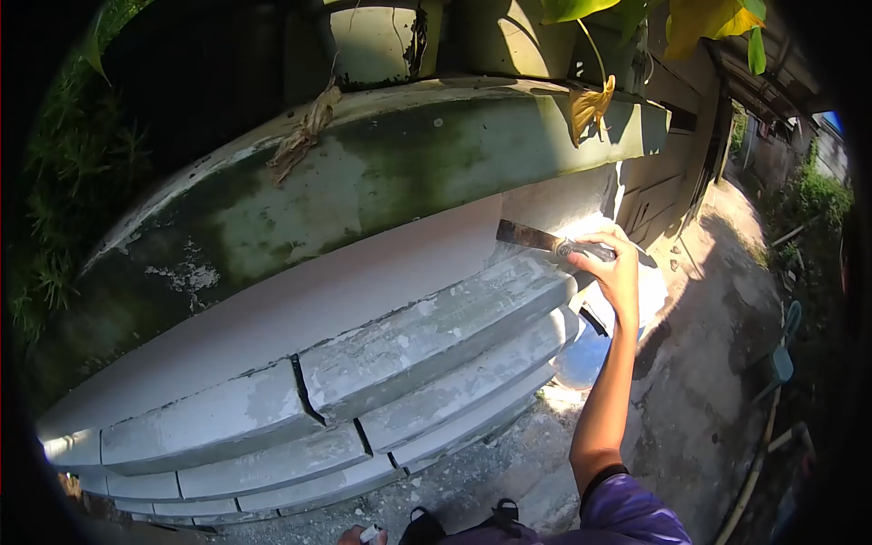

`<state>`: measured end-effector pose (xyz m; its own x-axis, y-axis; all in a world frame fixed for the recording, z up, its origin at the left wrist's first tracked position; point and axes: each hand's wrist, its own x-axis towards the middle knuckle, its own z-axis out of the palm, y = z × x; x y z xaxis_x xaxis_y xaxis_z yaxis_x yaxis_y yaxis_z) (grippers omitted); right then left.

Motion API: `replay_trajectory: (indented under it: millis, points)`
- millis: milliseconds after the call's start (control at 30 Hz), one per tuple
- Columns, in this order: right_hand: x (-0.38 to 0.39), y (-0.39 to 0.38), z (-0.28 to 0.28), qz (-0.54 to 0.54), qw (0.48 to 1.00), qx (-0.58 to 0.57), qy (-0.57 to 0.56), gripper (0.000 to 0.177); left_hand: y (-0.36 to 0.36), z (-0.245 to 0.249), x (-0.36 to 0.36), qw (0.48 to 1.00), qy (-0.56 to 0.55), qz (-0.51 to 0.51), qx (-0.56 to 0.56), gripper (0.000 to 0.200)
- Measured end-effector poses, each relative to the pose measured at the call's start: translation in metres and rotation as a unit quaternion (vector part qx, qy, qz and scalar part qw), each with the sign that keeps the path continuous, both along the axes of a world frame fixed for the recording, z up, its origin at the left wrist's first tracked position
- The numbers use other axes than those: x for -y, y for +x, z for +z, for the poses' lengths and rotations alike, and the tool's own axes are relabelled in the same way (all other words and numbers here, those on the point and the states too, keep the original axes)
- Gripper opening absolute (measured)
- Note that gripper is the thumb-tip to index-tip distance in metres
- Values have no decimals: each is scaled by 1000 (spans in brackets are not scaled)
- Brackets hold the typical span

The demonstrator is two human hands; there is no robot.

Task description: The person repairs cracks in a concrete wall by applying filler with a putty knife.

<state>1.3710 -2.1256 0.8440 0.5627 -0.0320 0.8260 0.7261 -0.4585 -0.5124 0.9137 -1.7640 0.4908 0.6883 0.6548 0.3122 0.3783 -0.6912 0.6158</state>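
My right hand (614, 275) is raised against a wall and grips the handle of a flat metal scraper (530, 237). Its blade points left and lies on a smooth pale grey band of the wall (363, 282). Above the band runs a green, mossy, flaking ledge (409, 163). Below it are stepped mouldings (427, 336) with dark cracks. At the bottom edge a sliver of my left hand (356, 536) shows beside a small white object; its grip is unclear. A purple sleeve covers my right upper arm.
A rough concrete path (708, 363) runs along the wall to the right. A green tool handle (785, 354) and long pipes (758, 463) lie at its far side. Yellow leaves (699, 23) hang overhead, and grass (54, 209) grows at left.
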Motion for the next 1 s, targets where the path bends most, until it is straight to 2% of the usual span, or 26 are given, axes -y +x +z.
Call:
replay_trajectory:
  millis: [33, 67, 100, 133, 200, 233, 267, 333, 433, 500, 533, 633, 667, 767, 800, 867, 967, 1000]
  points:
    - [0, -3, -1, -24, 999, 36, -11, 35, 10, 2, -15, 998, 37, -39, 21, 33]
    - [-8, -16, 3, 12, 975, -142, 169, 41, 22, 6, -29, 993, 74, -78, 43, 33]
    - [-15, -6, -7, -41, 972, -66, 222, 36, 34, 8, -42, 985, 110, -116, 68, 32]
    - [-27, -7, -7, -18, 958, -44, 283, 32, 46, 9, -60, 967, 173, -172, 67, 30]
    - [-50, -8, -10, 22, 912, -33, 409, 30, 72, 29, -84, 937, 169, -265, 153, 34]
    - [-59, -12, -12, 12, 902, -34, 431, 38, 87, 42, -92, 917, 165, -308, 194, 36]
    - [-69, -16, -15, 20, 890, -31, 454, 42, 97, 63, -96, 908, 124, -355, 184, 44]
    - [-79, -14, -24, 54, 860, -31, 506, 55, 122, 84, -103, 879, 157, -381, 242, 47]
    - [-82, -4, -42, 44, 846, -75, 526, 13, 150, 88, -110, 852, 168, -385, 313, 47]
    - [-86, -9, -26, 105, 796, -48, 595, 12, 167, 70, -112, 852, 160, -364, 341, 46]
    - [-86, -8, -17, 138, 767, -33, 626, 12, 168, 41, -125, 861, 151, -378, 305, 41]
    - [-55, 29, -18, 145, 762, 55, 628, 11, 193, 87, -102, 870, 80, -372, 314, 60]
    - [-57, 30, -5, 99, 763, 67, 635, 13, 197, 81, -97, 898, 1, -330, 291, 69]
    - [-67, 58, -1, -74, 810, 75, 577, 18, 211, 69, -93, 905, -32, -347, 242, 66]
    - [-105, 37, 27, -193, 809, 105, 546, 42, 212, 60, -96, 909, -40, -347, 227, 65]
    - [-89, 35, 15, -168, 857, 23, 486, 37, 212, 51, -102, 910, -49, -347, 222, 65]
    - [-62, 61, 2, -202, 838, 46, 504, 29, 214, 45, -106, 911, -79, -339, 222, 68]
    - [-46, 65, 1, -140, 813, 6, 564, 31, 213, 49, -105, 912, -82, -343, 211, 69]
